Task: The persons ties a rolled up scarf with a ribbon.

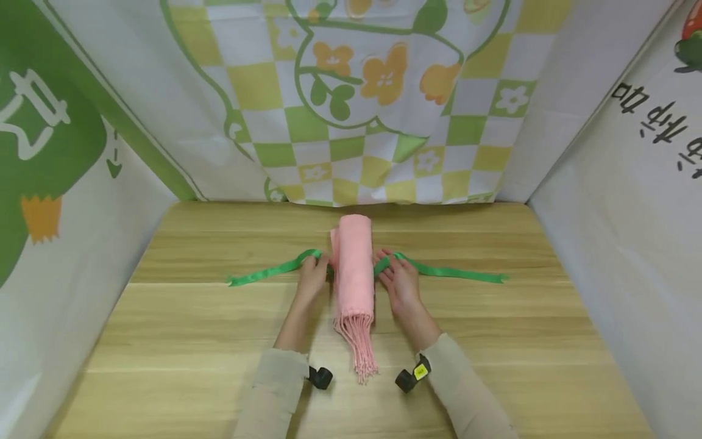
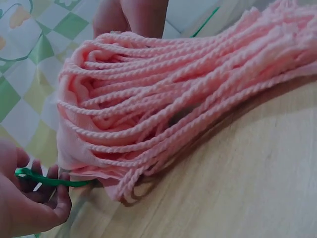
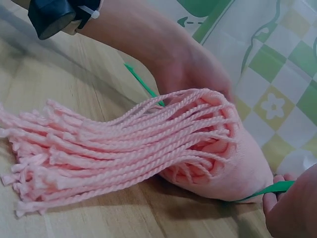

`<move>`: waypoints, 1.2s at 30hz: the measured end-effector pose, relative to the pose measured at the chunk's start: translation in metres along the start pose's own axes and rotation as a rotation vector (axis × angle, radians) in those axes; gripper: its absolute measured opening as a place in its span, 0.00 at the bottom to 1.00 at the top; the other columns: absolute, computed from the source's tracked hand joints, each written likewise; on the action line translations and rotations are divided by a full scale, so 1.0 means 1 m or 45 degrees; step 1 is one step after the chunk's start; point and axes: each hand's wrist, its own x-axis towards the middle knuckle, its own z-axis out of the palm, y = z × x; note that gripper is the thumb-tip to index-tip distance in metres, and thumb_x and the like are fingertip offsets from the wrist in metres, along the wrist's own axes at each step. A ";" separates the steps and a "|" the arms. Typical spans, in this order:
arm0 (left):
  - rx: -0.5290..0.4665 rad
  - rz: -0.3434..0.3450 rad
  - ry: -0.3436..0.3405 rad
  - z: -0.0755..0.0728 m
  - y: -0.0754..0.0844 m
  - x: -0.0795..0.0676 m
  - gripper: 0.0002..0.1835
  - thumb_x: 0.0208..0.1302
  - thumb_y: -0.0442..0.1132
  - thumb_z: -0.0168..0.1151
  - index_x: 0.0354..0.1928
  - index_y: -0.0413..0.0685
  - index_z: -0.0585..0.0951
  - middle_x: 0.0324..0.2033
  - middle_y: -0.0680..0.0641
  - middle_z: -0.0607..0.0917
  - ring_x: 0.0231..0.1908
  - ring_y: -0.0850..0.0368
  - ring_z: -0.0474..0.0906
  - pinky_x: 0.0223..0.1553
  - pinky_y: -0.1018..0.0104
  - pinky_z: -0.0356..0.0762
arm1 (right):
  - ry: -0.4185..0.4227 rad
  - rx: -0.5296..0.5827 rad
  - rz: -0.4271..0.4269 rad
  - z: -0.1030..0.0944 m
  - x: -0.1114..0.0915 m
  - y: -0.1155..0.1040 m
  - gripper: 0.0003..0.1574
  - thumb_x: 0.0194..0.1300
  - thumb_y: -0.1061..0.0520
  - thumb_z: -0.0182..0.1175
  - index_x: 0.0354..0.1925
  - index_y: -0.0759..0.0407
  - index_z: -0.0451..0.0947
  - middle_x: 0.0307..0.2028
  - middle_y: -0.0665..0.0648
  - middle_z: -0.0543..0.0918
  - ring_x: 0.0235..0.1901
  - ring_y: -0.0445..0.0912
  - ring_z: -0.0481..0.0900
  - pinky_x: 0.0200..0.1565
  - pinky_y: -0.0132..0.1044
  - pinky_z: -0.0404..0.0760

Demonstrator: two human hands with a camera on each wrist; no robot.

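Note:
A rolled pink scarf (image 1: 355, 268) with twisted fringe (image 1: 359, 347) lies lengthwise on the wooden table, its fringed end toward me. A green ribbon (image 1: 460, 273) passes beneath the roll, and its two tails stretch out to either side. Left of the scarf, my left hand (image 1: 312, 274) pinches the ribbon near the roll; the left wrist view shows the ribbon (image 2: 59, 182) between thumb and fingers. On the other side my right hand (image 1: 403, 283) holds the ribbon close to the scarf, with its fingers against the roll's edge. The ribbon's middle is hidden under the scarf.
The wooden table (image 1: 208, 341) is bounded by a checkered, flower-printed cloth (image 1: 351, 152) at the back and printed white panels at left and right. A black wrist camera (image 1: 320, 378) sits on the left sleeve, another (image 1: 407, 380) on the right.

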 end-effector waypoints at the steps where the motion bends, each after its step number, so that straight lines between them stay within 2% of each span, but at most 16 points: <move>1: 0.011 0.021 0.036 -0.002 0.000 -0.001 0.16 0.77 0.36 0.45 0.42 0.31 0.80 0.36 0.36 0.81 0.35 0.52 0.76 0.35 0.69 0.75 | 0.000 0.008 -0.007 0.001 0.000 0.000 0.25 0.79 0.58 0.44 0.66 0.71 0.66 0.66 0.72 0.72 0.67 0.60 0.72 0.68 0.48 0.72; 2: 0.015 0.042 0.065 -0.003 0.002 -0.002 0.17 0.77 0.36 0.45 0.44 0.31 0.82 0.37 0.35 0.82 0.35 0.52 0.76 0.35 0.69 0.75 | -0.005 0.009 -0.023 0.002 0.000 0.000 0.25 0.79 0.58 0.44 0.66 0.72 0.66 0.65 0.73 0.72 0.67 0.61 0.71 0.68 0.48 0.72; 5: 0.065 0.099 0.113 -0.007 0.006 -0.004 0.18 0.76 0.38 0.50 0.34 0.31 0.82 0.40 0.34 0.86 0.29 0.54 0.73 0.28 0.71 0.70 | -0.006 0.015 -0.075 0.003 0.001 -0.003 0.24 0.79 0.59 0.44 0.64 0.76 0.67 0.65 0.75 0.72 0.67 0.63 0.71 0.68 0.50 0.71; 7: 0.087 0.120 0.117 -0.008 0.011 -0.005 0.18 0.74 0.39 0.55 0.29 0.32 0.81 0.41 0.36 0.88 0.28 0.58 0.74 0.27 0.74 0.72 | -0.004 0.005 -0.099 0.003 0.002 -0.004 0.24 0.79 0.60 0.45 0.62 0.78 0.67 0.64 0.76 0.71 0.67 0.64 0.70 0.67 0.50 0.72; 9: 0.107 0.154 0.109 -0.007 0.014 -0.005 0.18 0.72 0.39 0.60 0.27 0.30 0.81 0.39 0.36 0.89 0.23 0.60 0.74 0.22 0.75 0.69 | 0.004 -0.042 -0.113 0.003 0.003 -0.006 0.23 0.79 0.61 0.46 0.61 0.80 0.67 0.65 0.74 0.72 0.66 0.65 0.71 0.64 0.47 0.75; 12: 0.116 0.218 0.086 -0.003 0.017 -0.004 0.11 0.68 0.37 0.63 0.34 0.34 0.87 0.35 0.35 0.89 0.16 0.66 0.71 0.17 0.76 0.66 | 0.000 -0.169 -0.146 0.003 0.005 -0.007 0.23 0.77 0.62 0.49 0.60 0.81 0.69 0.63 0.72 0.74 0.63 0.64 0.75 0.56 0.39 0.83; 14: 0.126 0.252 0.069 0.000 0.019 -0.002 0.08 0.67 0.35 0.64 0.38 0.37 0.88 0.32 0.36 0.89 0.15 0.64 0.71 0.16 0.76 0.61 | 0.002 -0.259 -0.184 0.004 0.006 -0.007 0.22 0.75 0.64 0.52 0.58 0.81 0.71 0.61 0.72 0.77 0.56 0.59 0.82 0.48 0.32 0.85; 15: 0.132 0.270 0.053 0.002 0.020 -0.001 0.07 0.66 0.34 0.64 0.39 0.37 0.88 0.32 0.37 0.90 0.15 0.64 0.73 0.16 0.76 0.60 | 0.001 -0.304 -0.203 0.005 0.007 -0.007 0.21 0.74 0.64 0.54 0.58 0.80 0.72 0.59 0.72 0.78 0.52 0.57 0.85 0.44 0.30 0.85; 18: 0.139 0.297 -0.003 0.006 0.024 0.001 0.07 0.66 0.33 0.64 0.42 0.38 0.87 0.35 0.39 0.90 0.27 0.55 0.87 0.22 0.78 0.73 | -0.006 -0.381 -0.254 0.009 0.009 -0.008 0.18 0.70 0.66 0.58 0.55 0.77 0.77 0.51 0.73 0.81 0.39 0.47 0.89 0.37 0.28 0.85; 20: 0.140 0.323 -0.053 0.008 0.027 0.002 0.07 0.66 0.32 0.65 0.42 0.36 0.87 0.35 0.38 0.90 0.33 0.47 0.89 0.28 0.75 0.81 | -0.011 -0.408 -0.282 0.010 0.010 -0.010 0.16 0.68 0.67 0.60 0.52 0.76 0.78 0.46 0.71 0.83 0.34 0.45 0.89 0.35 0.27 0.85; 22: 0.145 0.349 -0.102 0.009 0.029 0.002 0.08 0.66 0.32 0.65 0.43 0.35 0.86 0.36 0.37 0.90 0.37 0.45 0.89 0.36 0.70 0.86 | -0.019 -0.432 -0.313 0.012 0.011 -0.011 0.14 0.66 0.68 0.61 0.49 0.76 0.79 0.38 0.64 0.87 0.31 0.42 0.88 0.34 0.28 0.85; 26: 0.232 0.397 -0.130 0.009 0.032 0.002 0.08 0.65 0.34 0.67 0.42 0.36 0.87 0.37 0.38 0.90 0.38 0.47 0.88 0.39 0.66 0.86 | -0.080 -0.512 -0.390 0.014 0.013 -0.012 0.12 0.64 0.70 0.63 0.46 0.76 0.80 0.27 0.49 0.87 0.29 0.38 0.88 0.36 0.27 0.85; 29: 0.315 0.416 -0.128 0.008 0.034 0.002 0.07 0.63 0.34 0.68 0.41 0.39 0.88 0.36 0.40 0.89 0.39 0.49 0.85 0.40 0.65 0.84 | -0.133 -0.587 -0.436 0.014 0.014 -0.012 0.11 0.64 0.70 0.63 0.45 0.74 0.80 0.26 0.47 0.87 0.29 0.36 0.87 0.37 0.27 0.85; 36: 0.370 0.407 -0.169 0.008 0.036 0.002 0.08 0.64 0.34 0.67 0.42 0.38 0.87 0.36 0.41 0.89 0.39 0.48 0.85 0.41 0.61 0.85 | -0.154 -0.690 -0.521 0.014 0.016 -0.010 0.10 0.64 0.69 0.63 0.44 0.74 0.82 0.36 0.63 0.88 0.31 0.34 0.85 0.38 0.25 0.84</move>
